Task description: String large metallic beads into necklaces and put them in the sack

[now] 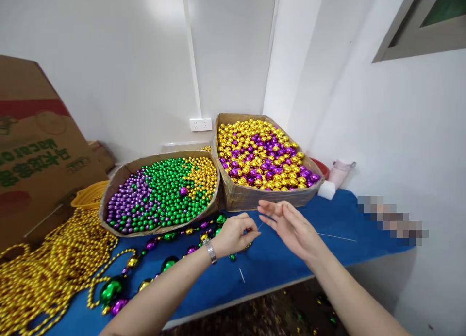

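My left hand (235, 235), with a metal watch (210, 251) on its wrist, is closed in a pinch above the blue table. A thin pale thread (260, 226) shows at its fingertips, in the gap between my hands. My right hand (291, 226) is just to the right, fingers stretched out and apart, close to the thread. More thin line (337, 237) runs out to the right beyond my right wrist. Behind and below my left hand lie strung green, purple and gold beads (169, 264), partly hidden by my forearm.
One box (105, 219) holds small green, purple and gold beads; another box (240, 198) holds larger gold and purple ones. Gold bead strands (54, 263) are heaped at left by a large carton (32, 146). A short white strip (241, 275) lies near the edge of the blue tabletop (269, 273).
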Motion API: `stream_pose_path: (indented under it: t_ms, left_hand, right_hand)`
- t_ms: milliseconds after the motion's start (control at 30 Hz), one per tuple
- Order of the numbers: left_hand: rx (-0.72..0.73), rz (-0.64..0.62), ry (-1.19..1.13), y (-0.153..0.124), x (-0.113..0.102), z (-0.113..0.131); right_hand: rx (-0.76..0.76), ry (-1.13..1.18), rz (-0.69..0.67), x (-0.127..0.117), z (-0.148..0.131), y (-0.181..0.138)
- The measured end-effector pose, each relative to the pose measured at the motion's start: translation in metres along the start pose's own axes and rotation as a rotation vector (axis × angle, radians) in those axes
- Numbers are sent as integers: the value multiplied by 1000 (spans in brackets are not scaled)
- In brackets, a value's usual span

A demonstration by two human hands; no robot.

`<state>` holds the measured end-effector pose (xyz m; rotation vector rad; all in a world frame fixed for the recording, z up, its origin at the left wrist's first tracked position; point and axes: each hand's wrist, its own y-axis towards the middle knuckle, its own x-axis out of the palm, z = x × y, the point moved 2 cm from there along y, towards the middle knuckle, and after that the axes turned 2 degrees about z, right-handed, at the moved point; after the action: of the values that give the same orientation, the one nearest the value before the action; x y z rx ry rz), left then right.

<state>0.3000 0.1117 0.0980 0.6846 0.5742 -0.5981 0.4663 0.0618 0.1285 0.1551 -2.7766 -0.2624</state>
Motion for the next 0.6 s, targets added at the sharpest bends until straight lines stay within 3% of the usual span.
stream_pose_path:
  t_ms: [67,133,267,467,600]
  left_hand:
    - [14,19,24,5,1,5]
    - [11,41,57,9,1,10]
    - [-32,45,170,13,-2,10]
    - [-169,-15,237,-6,6,-19]
    - [-199,-61,252,-22,23,-32]
  right_hand:
    - [5,262,83,19,1,7]
    - [5,324,134,35,-5,16]
    - [-31,264,234,48,-48,34]
    - [-289,97,333,45,-154,46]
    - [-386,33,317,55,-177,53]
